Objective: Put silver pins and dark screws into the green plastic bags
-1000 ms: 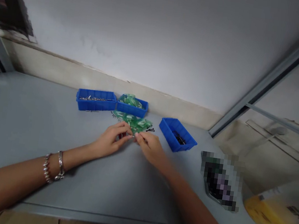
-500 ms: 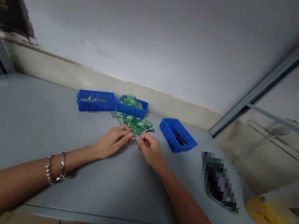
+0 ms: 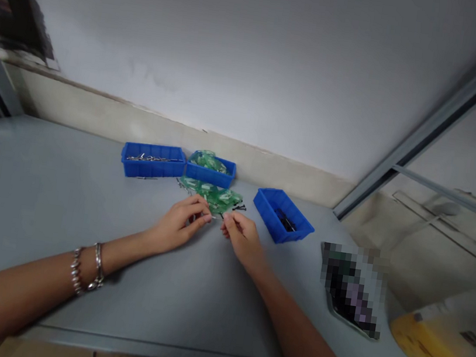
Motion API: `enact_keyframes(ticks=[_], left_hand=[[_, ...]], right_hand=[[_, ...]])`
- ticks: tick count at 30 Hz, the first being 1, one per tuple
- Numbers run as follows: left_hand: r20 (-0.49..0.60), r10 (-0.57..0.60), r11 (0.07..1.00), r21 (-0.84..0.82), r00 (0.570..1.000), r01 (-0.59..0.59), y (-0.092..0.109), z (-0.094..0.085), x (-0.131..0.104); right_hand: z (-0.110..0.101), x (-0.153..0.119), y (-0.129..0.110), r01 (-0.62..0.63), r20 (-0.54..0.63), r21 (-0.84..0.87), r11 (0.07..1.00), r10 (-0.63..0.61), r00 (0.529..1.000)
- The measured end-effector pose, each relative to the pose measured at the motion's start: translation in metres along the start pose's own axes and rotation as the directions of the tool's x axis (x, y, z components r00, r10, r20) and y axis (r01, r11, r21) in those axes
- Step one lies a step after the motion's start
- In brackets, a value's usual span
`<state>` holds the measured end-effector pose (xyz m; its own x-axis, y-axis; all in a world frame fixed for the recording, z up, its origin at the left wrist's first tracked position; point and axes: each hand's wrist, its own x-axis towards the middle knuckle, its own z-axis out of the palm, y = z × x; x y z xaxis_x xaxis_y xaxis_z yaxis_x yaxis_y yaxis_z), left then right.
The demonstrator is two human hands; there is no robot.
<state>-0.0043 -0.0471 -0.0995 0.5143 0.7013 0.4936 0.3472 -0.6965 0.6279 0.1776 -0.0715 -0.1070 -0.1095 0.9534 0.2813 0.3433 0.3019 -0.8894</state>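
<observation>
My left hand (image 3: 181, 221) rests low over the table with thumb and fingers pinched. A thin pale piece (image 3: 215, 218) shows by its fingertips; its kind is too small to make out. Just to the right, my right hand (image 3: 245, 238) pinches a small black screw (image 3: 221, 216), whose tip points left toward that piece. Right behind both hands lies a heap of green plastic bags (image 3: 218, 194) with pale parts in them. Several loose black screws (image 3: 240, 207) lie at the heap's right side.
At the back stand a blue bin (image 3: 152, 172) of metal parts and a blue bin (image 3: 209, 175) with green bags. Another blue bin (image 3: 283, 217) on the right holds black screws. Farther right are a blurred-out package (image 3: 350, 292) and a yellow-bottomed bag (image 3: 427, 347).
My right hand has moved slightly right, so the gap between my hands is wider. My left fingers have loosened a little. The bins and the heap stay put.
</observation>
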Motion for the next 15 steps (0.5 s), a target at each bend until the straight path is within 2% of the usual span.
enact_keyframes(ticks=[6,15], left_hand=[[0.066,-0.012,1.000,0.019,0.998,0.011,0.0003,-0.0017,0.0008],[0.003,-0.010,1.000,0.000,1.000,0.010,0.0014,-0.0001,0.0003]], right_hand=[[-0.0005,-0.0018,-0.0023,0.038,-0.015,0.004,0.999,-0.038,0.999],[0.0006,-0.0017,-0.0018,0.024,0.001,-0.033,0.999,-0.024,1.000]])
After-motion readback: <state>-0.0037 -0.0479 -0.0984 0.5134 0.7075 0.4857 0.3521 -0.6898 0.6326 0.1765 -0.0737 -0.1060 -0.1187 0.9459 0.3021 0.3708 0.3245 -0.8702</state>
